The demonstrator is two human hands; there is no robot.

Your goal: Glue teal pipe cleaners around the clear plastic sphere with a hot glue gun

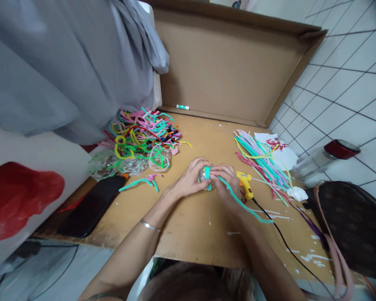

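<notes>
Near the middle of the table, my left hand point(192, 175) is closed around a small clear plastic bottle piece point(201, 175), which lies on its side. A turquoise pipe cleaner point(247, 209) wraps round the piece as a band, and its loose end trails right across my right forearm. My right hand point(225, 177) pinches this pipe cleaner against the band, fingers closed. Just right of that hand lies a yellow hot glue gun point(245, 184) with a black cord. My palms hide part of the plastic piece.
Tangled coloured pipe cleaners point(144, 129) pile at the left, beside clear plastic pieces point(134, 165) and a black phone point(92, 205). Straight pipe cleaners point(260, 154) lie right, near a glass bottle point(315, 161) and a brown bag point(354, 221). A cardboard panel point(232, 62) stands behind.
</notes>
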